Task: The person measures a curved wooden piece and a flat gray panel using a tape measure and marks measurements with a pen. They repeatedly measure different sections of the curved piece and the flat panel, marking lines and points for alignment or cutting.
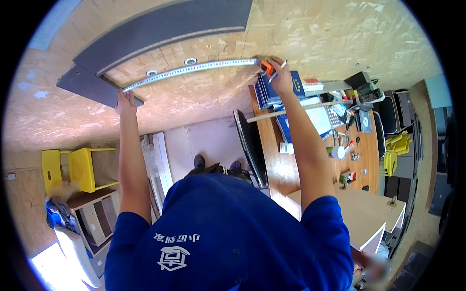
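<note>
A tape measure's white blade stretches across the wooden board wall, bowed slightly in this view. At its left end my left hand is closed on the blade tip, against the edge of a dark grey panel. My right hand grips the orange and black tape case at the other end. A thin white pen-like stick also pokes out between its fingers. Above the blade a longer dark grey panel meets the first one at a corner. Two round fittings sit in the wall beside the blade.
To the right stands a wooden desk with blue folders, papers and small tools. A black chair is against it. Yellow chairs and a cabinet are at left. Another person is at lower right, beside beige cabinet boards.
</note>
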`<state>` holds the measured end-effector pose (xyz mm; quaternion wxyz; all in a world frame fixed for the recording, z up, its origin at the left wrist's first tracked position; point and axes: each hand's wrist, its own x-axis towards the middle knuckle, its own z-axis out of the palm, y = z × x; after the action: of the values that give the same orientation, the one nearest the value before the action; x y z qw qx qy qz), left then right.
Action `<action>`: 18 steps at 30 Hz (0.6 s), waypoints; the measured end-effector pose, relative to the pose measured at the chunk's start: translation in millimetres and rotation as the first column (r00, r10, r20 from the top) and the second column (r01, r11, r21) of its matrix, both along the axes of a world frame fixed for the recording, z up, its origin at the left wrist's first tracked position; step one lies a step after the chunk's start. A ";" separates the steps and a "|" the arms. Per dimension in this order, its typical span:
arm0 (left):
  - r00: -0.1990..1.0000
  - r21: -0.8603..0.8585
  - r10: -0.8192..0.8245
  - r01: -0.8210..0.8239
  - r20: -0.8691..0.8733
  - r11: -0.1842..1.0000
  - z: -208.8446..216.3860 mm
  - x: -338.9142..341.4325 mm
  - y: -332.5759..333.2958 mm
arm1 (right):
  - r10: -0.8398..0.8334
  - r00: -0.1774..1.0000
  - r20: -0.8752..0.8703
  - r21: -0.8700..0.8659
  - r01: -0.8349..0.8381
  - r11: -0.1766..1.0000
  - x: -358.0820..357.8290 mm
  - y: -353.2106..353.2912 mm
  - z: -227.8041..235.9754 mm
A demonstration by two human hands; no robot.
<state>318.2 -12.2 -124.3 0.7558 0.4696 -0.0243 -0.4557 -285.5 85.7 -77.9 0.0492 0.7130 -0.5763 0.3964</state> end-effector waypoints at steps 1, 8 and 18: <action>1.000 0.013 0.003 -0.003 0.004 1.000 0.3 -3.7 -0.7 | 0.005 1.000 0.006 -0.002 -0.005 1.000 -3.5 1.3 -1.7; 1.000 0.011 0.008 -0.008 0.025 1.000 1.4 -0.6 -2.5 | 0.001 0.999 0.034 0.010 -0.001 1.000 -1.2 2.0 -2.2; 1.000 0.017 -0.015 0.014 0.007 1.000 0.3 6.8 -9.0 | -0.024 1.000 0.012 0.011 0.024 1.000 -1.7 -0.1 -4.5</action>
<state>325.0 -21.1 -124.1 0.7484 0.4773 -0.0265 -0.4597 -287.1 85.6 -82.4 0.0464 0.7037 -0.5874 0.3970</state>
